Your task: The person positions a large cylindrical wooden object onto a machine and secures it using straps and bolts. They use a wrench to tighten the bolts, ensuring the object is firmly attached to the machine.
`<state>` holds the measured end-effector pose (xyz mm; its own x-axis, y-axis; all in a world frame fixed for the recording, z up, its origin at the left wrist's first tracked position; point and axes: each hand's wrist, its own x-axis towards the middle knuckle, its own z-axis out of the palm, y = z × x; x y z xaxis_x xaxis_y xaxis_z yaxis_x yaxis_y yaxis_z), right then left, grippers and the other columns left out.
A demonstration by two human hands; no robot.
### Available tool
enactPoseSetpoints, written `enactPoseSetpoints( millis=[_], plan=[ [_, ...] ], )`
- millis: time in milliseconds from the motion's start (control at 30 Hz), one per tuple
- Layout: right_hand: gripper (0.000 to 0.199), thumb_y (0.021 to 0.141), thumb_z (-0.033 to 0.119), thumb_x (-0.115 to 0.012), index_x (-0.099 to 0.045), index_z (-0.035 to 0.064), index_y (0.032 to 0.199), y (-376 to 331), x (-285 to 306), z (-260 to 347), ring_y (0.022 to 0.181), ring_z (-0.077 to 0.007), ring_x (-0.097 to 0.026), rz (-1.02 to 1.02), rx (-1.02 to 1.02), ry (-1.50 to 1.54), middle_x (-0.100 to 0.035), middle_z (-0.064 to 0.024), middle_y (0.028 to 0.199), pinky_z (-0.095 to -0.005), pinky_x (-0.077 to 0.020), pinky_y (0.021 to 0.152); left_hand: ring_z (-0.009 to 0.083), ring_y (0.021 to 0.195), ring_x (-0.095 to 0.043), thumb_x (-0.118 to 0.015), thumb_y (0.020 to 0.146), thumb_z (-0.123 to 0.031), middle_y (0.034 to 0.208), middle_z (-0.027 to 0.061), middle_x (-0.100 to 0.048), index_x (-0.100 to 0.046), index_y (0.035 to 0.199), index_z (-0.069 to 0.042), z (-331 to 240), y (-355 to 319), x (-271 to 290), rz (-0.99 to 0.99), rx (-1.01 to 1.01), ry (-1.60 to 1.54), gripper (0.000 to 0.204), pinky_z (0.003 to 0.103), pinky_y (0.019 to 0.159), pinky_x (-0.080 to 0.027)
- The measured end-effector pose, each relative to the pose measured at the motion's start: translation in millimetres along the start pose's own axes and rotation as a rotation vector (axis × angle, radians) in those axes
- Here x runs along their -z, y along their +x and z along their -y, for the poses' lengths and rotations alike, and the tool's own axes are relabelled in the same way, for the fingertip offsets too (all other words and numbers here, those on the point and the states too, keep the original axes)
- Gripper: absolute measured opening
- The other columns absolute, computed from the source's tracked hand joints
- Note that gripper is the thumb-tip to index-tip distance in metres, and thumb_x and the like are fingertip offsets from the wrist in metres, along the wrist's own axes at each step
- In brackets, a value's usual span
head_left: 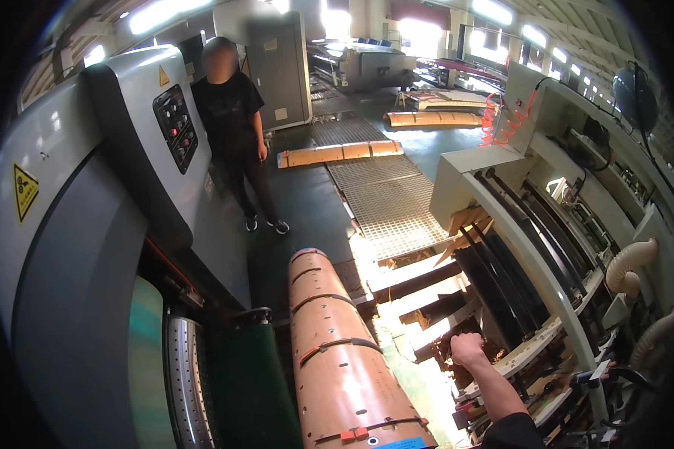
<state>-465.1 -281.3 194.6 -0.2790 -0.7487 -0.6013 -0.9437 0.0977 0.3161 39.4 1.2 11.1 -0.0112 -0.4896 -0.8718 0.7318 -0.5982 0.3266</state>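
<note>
My right hand (468, 349) reaches in from the lower right, the arm in a short dark sleeve. Its fingers are curled closed beside the open machine frame (517, 361) on the right. Whatever they may grip is hidden by the hand and the dark machine parts around it. To the left of that hand, and apart from it, lies a long curved wooden die board (333, 352) with dark curved strips, small holes and orange blocks at its near end. My left hand is out of the picture.
On the left stands a large grey machine with a control panel (174, 129), a perforated metal roller (187, 374) and a green surface (251, 382). A person (228, 112) stands beside it. Further off, another curved board (341, 153) lies across the metal grating (388, 198).
</note>
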Motion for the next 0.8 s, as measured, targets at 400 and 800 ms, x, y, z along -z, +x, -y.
enactPoseSetpoints(
  millis=[400,800],
  plan=[
    [0.066,0.092,0.048,-0.06,-0.048,0.0006,0.137,-35,-169,107,0.101,-0.0283,-0.065,0.278,0.161,1.207,-0.065,-0.0203,0.116,-0.0363,-0.0539,0.08,0.018,0.049,-0.052,-0.057,0.093,-0.024,0.06,-0.0006,-0.055,-0.062,0.074,-0.012,-13,-31,-42,-0.083,-0.014,0.034,0.023,0.032,0.048,-0.05],
    [0.043,0.097,0.046,-0.052,-0.066,0.0075,0.113,-65,-222,100,0.055,-0.0135,-0.059,0.88,-0.135,2.07,-0.069,-0.005,0.077,-0.0252,-0.0469,0.053,0.019,0.053,-0.057,-0.059,0.092,-0.029,0.065,0.0011,-0.058,-0.064,0.081,-0.01,-7,-29,-41,-0.169,-0.027,0.004,0.023,0.036,0.05,-0.054]
  ],
)
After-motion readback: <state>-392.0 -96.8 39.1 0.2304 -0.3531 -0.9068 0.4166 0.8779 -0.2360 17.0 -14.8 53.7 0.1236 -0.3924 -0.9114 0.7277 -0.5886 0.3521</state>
